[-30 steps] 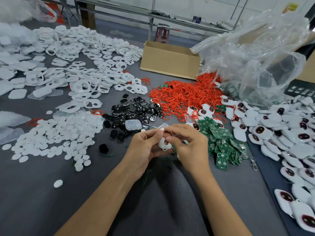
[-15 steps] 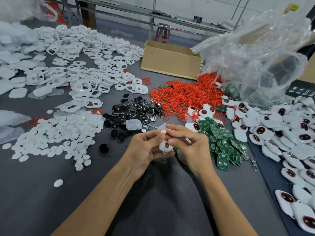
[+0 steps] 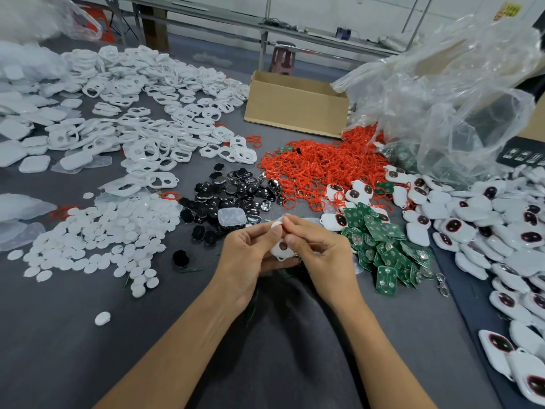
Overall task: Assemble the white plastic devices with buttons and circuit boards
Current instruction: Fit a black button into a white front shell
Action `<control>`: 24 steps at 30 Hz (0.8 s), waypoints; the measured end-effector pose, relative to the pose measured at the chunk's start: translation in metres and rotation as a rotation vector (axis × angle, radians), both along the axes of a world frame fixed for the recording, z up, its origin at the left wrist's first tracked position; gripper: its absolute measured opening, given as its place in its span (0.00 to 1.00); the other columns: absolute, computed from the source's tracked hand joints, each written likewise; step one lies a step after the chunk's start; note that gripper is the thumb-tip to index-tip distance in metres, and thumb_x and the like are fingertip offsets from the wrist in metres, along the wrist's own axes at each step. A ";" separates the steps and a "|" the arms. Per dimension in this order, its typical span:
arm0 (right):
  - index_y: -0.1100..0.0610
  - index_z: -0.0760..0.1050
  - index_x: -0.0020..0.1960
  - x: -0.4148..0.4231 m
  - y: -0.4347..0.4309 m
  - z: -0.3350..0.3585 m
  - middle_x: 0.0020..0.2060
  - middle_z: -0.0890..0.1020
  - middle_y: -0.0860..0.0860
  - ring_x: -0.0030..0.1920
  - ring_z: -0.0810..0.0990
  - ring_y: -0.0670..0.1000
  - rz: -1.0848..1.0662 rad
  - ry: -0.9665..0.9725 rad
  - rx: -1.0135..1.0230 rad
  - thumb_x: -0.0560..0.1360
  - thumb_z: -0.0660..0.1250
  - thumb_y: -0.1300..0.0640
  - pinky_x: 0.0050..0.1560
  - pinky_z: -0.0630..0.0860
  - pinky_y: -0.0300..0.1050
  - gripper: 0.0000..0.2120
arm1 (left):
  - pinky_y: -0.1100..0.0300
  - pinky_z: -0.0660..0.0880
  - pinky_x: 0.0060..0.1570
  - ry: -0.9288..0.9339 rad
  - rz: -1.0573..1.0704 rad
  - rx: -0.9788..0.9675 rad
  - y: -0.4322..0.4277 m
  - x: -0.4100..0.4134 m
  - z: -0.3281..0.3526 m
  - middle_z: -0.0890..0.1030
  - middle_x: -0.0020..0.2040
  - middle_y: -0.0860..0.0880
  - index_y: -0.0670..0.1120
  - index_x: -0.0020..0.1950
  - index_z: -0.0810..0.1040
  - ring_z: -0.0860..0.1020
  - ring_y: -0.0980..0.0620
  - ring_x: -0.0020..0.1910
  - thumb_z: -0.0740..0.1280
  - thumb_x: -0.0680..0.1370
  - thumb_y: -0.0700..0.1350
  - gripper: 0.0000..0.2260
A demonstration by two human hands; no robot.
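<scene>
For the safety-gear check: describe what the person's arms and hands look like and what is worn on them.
The left hand and right hand are bare: no gloves, rings or tape in view. The left forearm and right forearm are bare down to the frame's edge, with no sleeve, watch or bracelet. Visible nails look short and unpainted.

Both grips meet over the near middle of the grey worktop (image 3: 59, 335). The left grip (image 3: 247, 255) curls under a white shell (image 3: 280, 250), thumb at its upper end. The right grip (image 3: 321, 255) pinches the same shell from the other side, and a round hole in the shell shows between the thumbs. Just right of them lies a heap of green circuit boards (image 3: 386, 249), with white devices (image 3: 486, 225) spread beyond. Behind the grips sit black buttons (image 3: 233, 193), a clear cover (image 3: 231, 216) and red rings (image 3: 318, 163). White discs (image 3: 118, 231) and white frames (image 3: 153, 113) cover the left. A cardboard box (image 3: 295, 107) and a clear bag (image 3: 457, 98) stand at the back.
</scene>
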State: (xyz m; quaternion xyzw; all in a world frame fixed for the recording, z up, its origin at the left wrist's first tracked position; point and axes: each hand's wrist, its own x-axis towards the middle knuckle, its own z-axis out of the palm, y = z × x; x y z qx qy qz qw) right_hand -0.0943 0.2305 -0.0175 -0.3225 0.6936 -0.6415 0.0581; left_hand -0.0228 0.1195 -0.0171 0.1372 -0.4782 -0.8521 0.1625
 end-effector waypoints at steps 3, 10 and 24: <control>0.60 0.80 0.56 0.000 0.001 0.003 0.51 0.84 0.51 0.55 0.81 0.44 0.031 -0.117 -0.089 0.74 0.66 0.69 0.54 0.75 0.36 0.13 | 0.54 0.82 0.39 -0.012 0.011 -0.034 -0.001 -0.001 0.001 0.85 0.46 0.41 0.41 0.50 0.84 0.83 0.46 0.43 0.66 0.77 0.38 0.07; 0.63 0.78 0.58 -0.001 0.005 0.007 0.44 0.84 0.57 0.45 0.81 0.53 0.176 -0.459 -0.117 0.79 0.60 0.64 0.52 0.78 0.52 0.11 | 0.53 0.82 0.44 0.032 0.024 -0.233 0.002 -0.001 0.001 0.84 0.48 0.39 0.39 0.55 0.82 0.83 0.42 0.48 0.65 0.78 0.36 0.08; 0.55 0.80 0.44 0.009 -0.010 0.006 0.34 0.82 0.50 0.38 0.80 0.52 -0.181 -0.152 0.106 0.78 0.63 0.65 0.45 0.78 0.64 0.10 | 0.41 0.80 0.48 -0.026 0.127 -0.333 0.010 -0.001 -0.003 0.85 0.45 0.42 0.44 0.52 0.83 0.82 0.46 0.46 0.66 0.78 0.37 0.08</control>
